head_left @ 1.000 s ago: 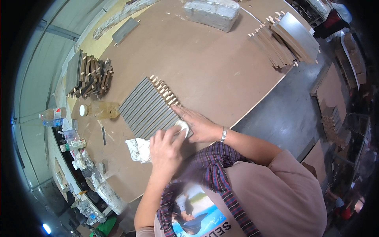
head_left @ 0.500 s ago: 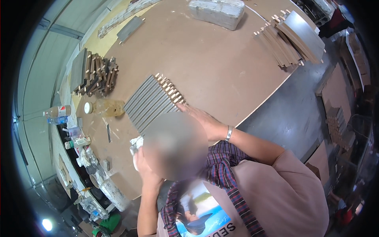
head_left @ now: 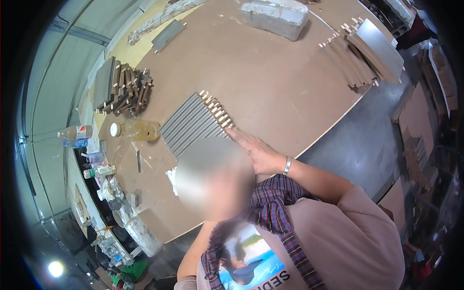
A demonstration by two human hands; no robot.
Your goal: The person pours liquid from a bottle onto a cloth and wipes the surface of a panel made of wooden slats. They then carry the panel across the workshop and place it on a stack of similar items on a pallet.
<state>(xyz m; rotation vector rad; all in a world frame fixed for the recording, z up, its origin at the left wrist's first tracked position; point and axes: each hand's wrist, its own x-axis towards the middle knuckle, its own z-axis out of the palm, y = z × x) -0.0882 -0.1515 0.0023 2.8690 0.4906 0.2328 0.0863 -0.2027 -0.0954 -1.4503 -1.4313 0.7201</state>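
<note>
A row of narrow grey panels [head_left: 186, 123] stands side by side on the table, with pale wooden dowels [head_left: 216, 108] sticking out of their far right ends. My right hand [head_left: 256, 151] rests against the near right end of this row, fingers stretched out and close to the last dowels. A round blur covers the near part of the row and my left hand; only the left forearm [head_left: 195, 249] comes out below it. White crumpled cloth [head_left: 171, 180] shows at the blur's left edge, and whether my left hand holds it is hidden.
Stacked dowelled panels [head_left: 123, 89] stand at the left, another stack [head_left: 360, 55] at the far right. A wrapped block [head_left: 274, 19] lies at the back. Left of the row lies a jar of yellowish liquid [head_left: 137, 130]; bottles [head_left: 76, 136] crowd the table's left edge.
My left hand has moved inward, out of sight behind the blur, and less of the white cloth shows. My right hand stays at the row's end. The whole view has shifted slightly.
</note>
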